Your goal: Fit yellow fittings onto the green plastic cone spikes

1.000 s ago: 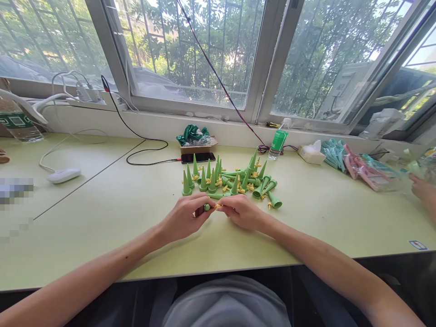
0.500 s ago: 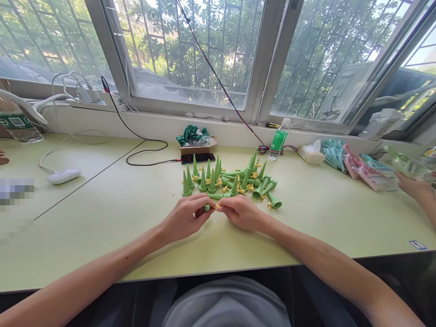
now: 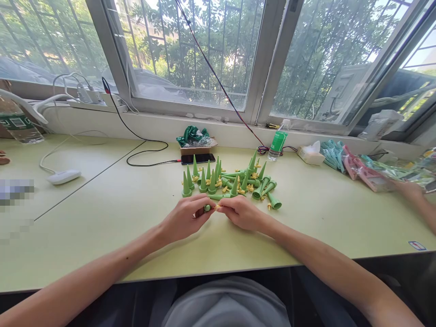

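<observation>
My left hand (image 3: 184, 217) is closed around a green plastic plant watering spike (image 3: 207, 208); most of it is hidden by the fingers. With thumb and fingertips pinched, my right hand (image 3: 243, 213) grips a small yellow valve (image 3: 217, 207) that meets my left fingertips. Whether the valve sits in the spike I cannot tell. Just beyond both hands is a cluster of green cone spikes (image 3: 211, 184). Several stand upright, and others lie on their sides, such as the one at the right edge (image 3: 274, 200). Loose yellow valves (image 3: 269, 206) are scattered among them.
Behind the cluster lie a phone (image 3: 197, 158) on a cable and a small cardboard box (image 3: 195, 149). A water bottle (image 3: 278, 141), tissue pack (image 3: 311, 153) and bagged blue and pink items (image 3: 361, 170) line the back right. Another person's hand (image 3: 410, 193) touches the bags.
At the far right, the other person's hand has lowered and the clear bag with green items has come down onto the table. My own hands have barely moved.
</observation>
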`<state>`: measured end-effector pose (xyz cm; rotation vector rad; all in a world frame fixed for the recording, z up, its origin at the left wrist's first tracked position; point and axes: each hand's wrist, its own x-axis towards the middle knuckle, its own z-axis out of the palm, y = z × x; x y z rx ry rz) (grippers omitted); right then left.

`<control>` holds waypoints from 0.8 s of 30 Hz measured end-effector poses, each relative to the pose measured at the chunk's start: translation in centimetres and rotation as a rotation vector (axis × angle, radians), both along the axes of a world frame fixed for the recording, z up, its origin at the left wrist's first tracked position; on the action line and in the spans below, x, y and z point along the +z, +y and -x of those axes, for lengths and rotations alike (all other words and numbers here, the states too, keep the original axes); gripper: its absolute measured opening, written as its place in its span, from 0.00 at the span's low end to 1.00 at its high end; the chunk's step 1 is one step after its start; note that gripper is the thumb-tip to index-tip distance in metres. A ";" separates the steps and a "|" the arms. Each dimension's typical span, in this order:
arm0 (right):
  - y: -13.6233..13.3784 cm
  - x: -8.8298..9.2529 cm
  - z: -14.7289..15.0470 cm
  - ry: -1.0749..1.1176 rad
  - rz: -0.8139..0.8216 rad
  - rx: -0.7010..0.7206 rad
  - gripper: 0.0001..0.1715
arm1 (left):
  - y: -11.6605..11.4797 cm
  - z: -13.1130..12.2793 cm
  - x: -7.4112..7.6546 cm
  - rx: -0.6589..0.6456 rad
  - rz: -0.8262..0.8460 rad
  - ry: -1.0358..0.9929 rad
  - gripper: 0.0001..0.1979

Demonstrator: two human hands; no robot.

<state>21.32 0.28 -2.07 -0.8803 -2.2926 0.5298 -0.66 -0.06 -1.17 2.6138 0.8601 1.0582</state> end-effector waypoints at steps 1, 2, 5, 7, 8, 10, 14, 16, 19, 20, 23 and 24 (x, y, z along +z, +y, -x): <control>0.0 0.0 0.0 0.004 0.004 0.000 0.14 | 0.0 0.0 0.1 0.001 -0.002 -0.001 0.06; 0.0 0.0 0.0 0.007 0.007 0.000 0.14 | 0.0 -0.1 0.1 0.002 -0.002 -0.002 0.06; 0.1 -0.1 0.1 0.015 0.009 -0.007 0.14 | 0.0 -0.1 0.4 0.014 0.012 -0.006 0.06; 0.2 -0.1 0.1 0.022 0.009 -0.021 0.15 | 0.1 -0.1 0.5 0.023 0.047 -0.014 0.06; 0.2 -0.1 0.2 0.023 0.010 -0.038 0.15 | 0.2 -0.1 0.6 0.015 0.077 -0.016 0.06; 0.3 0.0 0.2 0.027 0.013 -0.091 0.18 | 0.3 0.0 0.7 0.011 0.140 -0.040 0.06; 0.3 0.1 0.3 0.061 0.001 -0.190 0.24 | 0.7 0.2 1.2 0.011 0.270 -0.150 0.06; 0.4 0.1 0.3 0.071 -0.006 -0.207 0.26 | 0.8 0.4 1.8 0.032 0.281 -0.250 0.06; 0.3 0.0 0.4 0.059 -0.010 -0.203 0.27 | 0.8 0.9 3.0 0.171 0.169 -0.389 0.07; 0.3 -0.1 0.4 0.051 -0.008 -0.195 0.27 | 0.9 1.1 3.4 0.241 0.115 -0.422 0.08; 0.3 -0.4 0.5 0.033 0.004 -0.178 0.27 | 1.3 1.8 4.5 0.408 -0.027 -0.535 0.07; 0.3 -0.4 0.5 0.030 0.007 -0.177 0.27 | 1.5 2.1 4.6 0.452 -0.048 -0.570 0.07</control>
